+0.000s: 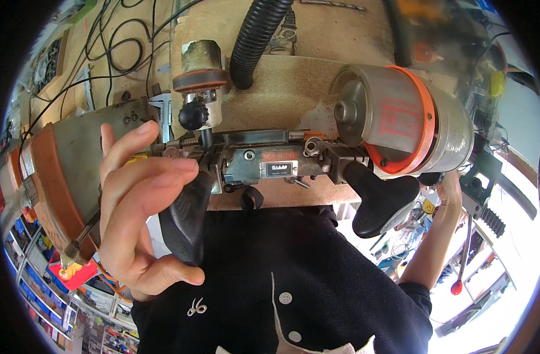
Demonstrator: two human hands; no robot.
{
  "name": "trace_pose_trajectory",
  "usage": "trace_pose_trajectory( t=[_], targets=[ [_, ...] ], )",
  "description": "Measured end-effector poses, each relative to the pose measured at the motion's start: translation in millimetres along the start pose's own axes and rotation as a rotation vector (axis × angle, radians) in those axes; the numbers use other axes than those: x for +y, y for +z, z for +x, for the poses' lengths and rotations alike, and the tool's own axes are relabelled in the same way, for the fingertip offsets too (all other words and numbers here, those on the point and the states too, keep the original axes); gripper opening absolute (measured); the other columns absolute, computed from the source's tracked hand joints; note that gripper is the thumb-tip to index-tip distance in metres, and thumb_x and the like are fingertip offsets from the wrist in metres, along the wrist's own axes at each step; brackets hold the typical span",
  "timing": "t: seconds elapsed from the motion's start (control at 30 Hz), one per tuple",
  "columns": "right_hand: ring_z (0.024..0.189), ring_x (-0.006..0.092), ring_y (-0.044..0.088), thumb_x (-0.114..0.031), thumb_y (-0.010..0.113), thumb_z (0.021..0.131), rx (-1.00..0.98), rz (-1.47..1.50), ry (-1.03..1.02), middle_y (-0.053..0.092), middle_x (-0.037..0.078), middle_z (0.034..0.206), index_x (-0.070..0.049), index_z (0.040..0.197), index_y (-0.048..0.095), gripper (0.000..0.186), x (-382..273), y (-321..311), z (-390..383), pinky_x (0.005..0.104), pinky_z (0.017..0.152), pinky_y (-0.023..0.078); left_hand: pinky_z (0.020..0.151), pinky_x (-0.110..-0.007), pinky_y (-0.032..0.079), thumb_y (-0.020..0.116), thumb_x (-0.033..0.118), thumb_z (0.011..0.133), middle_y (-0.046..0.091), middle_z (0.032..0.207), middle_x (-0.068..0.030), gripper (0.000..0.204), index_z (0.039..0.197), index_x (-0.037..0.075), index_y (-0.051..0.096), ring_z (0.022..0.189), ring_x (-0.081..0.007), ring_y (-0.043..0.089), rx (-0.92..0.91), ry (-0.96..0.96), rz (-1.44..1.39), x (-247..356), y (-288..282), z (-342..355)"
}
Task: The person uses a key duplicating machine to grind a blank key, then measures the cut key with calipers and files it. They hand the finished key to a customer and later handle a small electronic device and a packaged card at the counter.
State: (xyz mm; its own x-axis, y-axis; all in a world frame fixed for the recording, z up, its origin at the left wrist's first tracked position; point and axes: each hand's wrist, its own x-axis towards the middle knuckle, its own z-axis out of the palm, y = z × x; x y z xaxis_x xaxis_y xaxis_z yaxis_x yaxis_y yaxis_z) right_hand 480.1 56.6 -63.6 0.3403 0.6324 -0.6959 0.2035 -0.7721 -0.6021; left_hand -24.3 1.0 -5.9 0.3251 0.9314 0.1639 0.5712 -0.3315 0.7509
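A metal key-cutting-type machine carriage with a small label plate (278, 169) sits in the middle. Two black wing-shaped knobs project from it. The left black wing knob (187, 227) lies between the thumb and curled fingers of my left hand (134, 224), its two ends by the thumb and fingertips. Some of that hand's other fingers are lifted. At the right stands the other black wing knob (379, 203), untouched. My right hand (450, 187) is beside the lower side of the clear cylindrical guard (394, 115) with an orange band; its fingers are hidden there.
A ribbed black hose (261, 38) rises behind the carriage. A black round knob (193, 115) sits on an upright post at its left. Black cables (122, 41) loop over the wooden bench. A lever with a red ball end (456, 287) hangs at the right. Shelves with parts (40, 283) stand lower left.
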Motion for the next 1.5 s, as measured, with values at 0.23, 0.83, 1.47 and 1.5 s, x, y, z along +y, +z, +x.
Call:
trace_pose_trajectory(
  t=[0.23,0.83,1.47,1.5],
  targets=[
    [0.1,0.021,0.054,-0.036,0.046,0.09,0.057,-0.032,-0.039,0.053,0.012,0.113,0.001,0.122,0.043,0.049,16,-15,16,0.0339,0.08,0.047,0.101,-0.06,0.008,0.062,0.059,0.068,0.06,0.1,-0.016,0.07,0.105,0.0,0.053,0.114,-0.042,0.043,0.005,0.002,-0.016,0,-1,2],
    [0.111,0.0233,0.049,-0.032,0.078,0.065,-0.33,0.277,-0.243,0.048,0.009,0.121,-0.001,0.127,0.036,0.081,30,-27,-1,0.0376,0.094,0.04,0.102,-0.059,0.008,0.063,0.059,0.068,0.06,0.101,-0.016,0.073,0.109,0.001,0.051,0.114,-0.0411,0.043,-0.013,0.009,-0.029,-1,-3,5],
    [0.114,0.0205,0.045,-0.032,0.067,0.077,-0.074,0.196,-0.165,0.046,0.007,0.124,-0.001,0.128,0.038,0.066,39,-41,11,0.0373,0.095,0.036,0.102,-0.06,0.008,0.064,0.061,0.065,0.057,0.107,-0.0143,0.077,0.114,0.004,0.049,0.117,-0.0405,0.04,-0.1,-0.015,-0.006,-2,-9,9],
    [0.114,0.0203,0.044,-0.031,0.065,0.078,-0.038,0.189,-0.177,0.046,0.007,0.124,-0.001,0.127,0.038,0.063,42,-45,13,0.0374,0.095,0.036,0.102,-0.061,0.009,0.063,0.063,0.065,0.055,0.107,-0.015,0.08,0.116,0.004,0.049,0.118,-0.041,0.04,-0.075,-0.001,-0.016,-4,-7,10]
  ],
)
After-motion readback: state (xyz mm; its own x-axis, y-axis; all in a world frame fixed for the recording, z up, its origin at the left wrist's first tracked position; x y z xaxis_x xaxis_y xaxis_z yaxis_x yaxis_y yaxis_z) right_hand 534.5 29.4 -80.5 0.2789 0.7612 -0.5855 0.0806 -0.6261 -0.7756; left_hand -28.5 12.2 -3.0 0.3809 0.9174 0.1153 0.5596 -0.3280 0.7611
